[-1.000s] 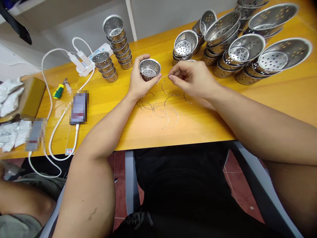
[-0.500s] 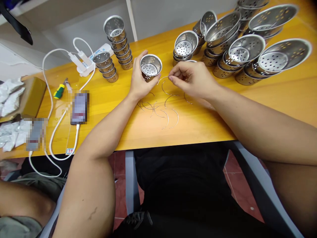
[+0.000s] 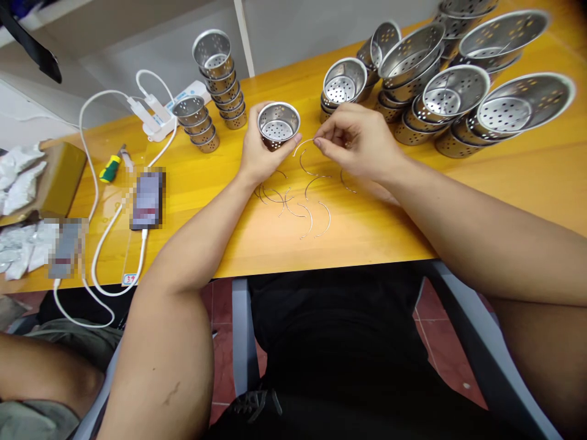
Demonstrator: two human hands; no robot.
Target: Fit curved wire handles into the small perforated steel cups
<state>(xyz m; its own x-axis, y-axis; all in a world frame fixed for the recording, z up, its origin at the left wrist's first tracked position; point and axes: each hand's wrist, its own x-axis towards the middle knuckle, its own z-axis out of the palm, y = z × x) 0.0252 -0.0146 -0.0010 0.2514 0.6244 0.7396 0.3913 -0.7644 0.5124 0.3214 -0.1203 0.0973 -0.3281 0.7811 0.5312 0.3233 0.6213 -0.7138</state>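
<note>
My left hand (image 3: 257,146) is wrapped round a small perforated metal cup (image 3: 279,127), its mouth tilted toward me. Just to the right, my right hand (image 3: 351,137) pinches one end of a thin curved wire (image 3: 302,144) between thumb and fingertips. The wire's other end hangs close to the cup and the left thumb; whether it touches them I cannot tell. Below both hands, several more curved wires (image 3: 329,220) lie scattered on the yellow table (image 3: 367,238).
Several stacks of perforated cups (image 3: 456,98) stand at the right, and two more stacks (image 3: 213,58) at the back left. A power strip (image 3: 160,122), white cables, phones (image 3: 147,198), a green-yellow screwdriver (image 3: 110,168) and a cardboard box (image 3: 64,177) occupy the left. Another person's leg (image 3: 46,373) shows at lower left.
My right hand has risen slightly with the wire in its pinch. The cup in my left hand has tipped a little. The wires on the table lie unmoved.
</note>
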